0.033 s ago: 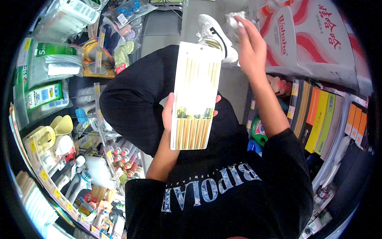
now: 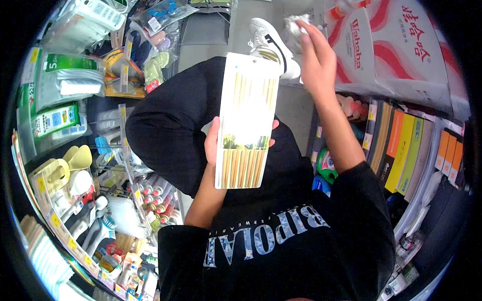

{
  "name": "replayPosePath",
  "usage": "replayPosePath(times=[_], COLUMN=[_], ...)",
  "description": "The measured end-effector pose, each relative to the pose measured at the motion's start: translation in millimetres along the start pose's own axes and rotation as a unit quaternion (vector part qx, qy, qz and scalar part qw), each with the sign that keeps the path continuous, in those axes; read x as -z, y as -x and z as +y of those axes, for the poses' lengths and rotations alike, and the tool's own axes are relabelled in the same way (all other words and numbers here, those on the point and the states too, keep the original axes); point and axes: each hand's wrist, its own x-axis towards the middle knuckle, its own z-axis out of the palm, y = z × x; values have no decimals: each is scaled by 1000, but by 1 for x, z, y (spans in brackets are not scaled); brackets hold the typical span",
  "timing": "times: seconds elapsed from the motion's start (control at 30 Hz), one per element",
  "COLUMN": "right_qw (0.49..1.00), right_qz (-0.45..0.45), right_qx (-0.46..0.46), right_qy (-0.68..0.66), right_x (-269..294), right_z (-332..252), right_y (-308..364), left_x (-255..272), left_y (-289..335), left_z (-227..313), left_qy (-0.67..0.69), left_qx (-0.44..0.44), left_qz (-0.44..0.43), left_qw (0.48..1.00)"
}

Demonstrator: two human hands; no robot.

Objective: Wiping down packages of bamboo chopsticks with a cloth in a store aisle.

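My left hand [image 2: 213,142] grips a flat clear pack of wooden chopsticks [image 2: 243,169] from behind, its fingertips showing at the pack's right edge. The pack stands nearly upright over my lap, with glare whitening its upper part and a green-leaf picture across its middle. Up and to the right, my right hand [image 2: 319,60] is raised apart from the pack. Its fingers are closed on a crumpled whitish cloth or tissue [image 2: 297,26], blurred and partly hidden behind the fingertips.
Shelves on the left carry packaged goods [image 2: 75,75], brushes [image 2: 106,228] and yellow-green kitchen utensils [image 2: 79,158]. Red and white cartons [image 2: 401,50] rise at the upper right. Below them are upright coloured boxes [image 2: 401,150] and a green bottle [image 2: 327,168]. My white shoe [image 2: 268,42] rests on the grey floor.
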Motion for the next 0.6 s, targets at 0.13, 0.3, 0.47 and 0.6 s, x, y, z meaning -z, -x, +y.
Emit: replayPosePath(times=[0.13,0.3,0.47,0.6], right_qw=[920,838,858,900], right_qz=[-137,-288,-265,-221], right_qx=[365,463,422,316], right_qy=[20,-1,126,204], right_x=[3,-37,-25,-14], right_z=[-56,-61,-55,-43], right_y=[78,162,112,56], left_x=[5,-1,-11,8], left_y=[-6,-8,-1,19], left_z=[7,11,12,16], left_qy=[3,-8,-63,-111], left_qx=[14,36,9,36], left_qz=[2,9,6,86], left_qw=[1000,999,998,989])
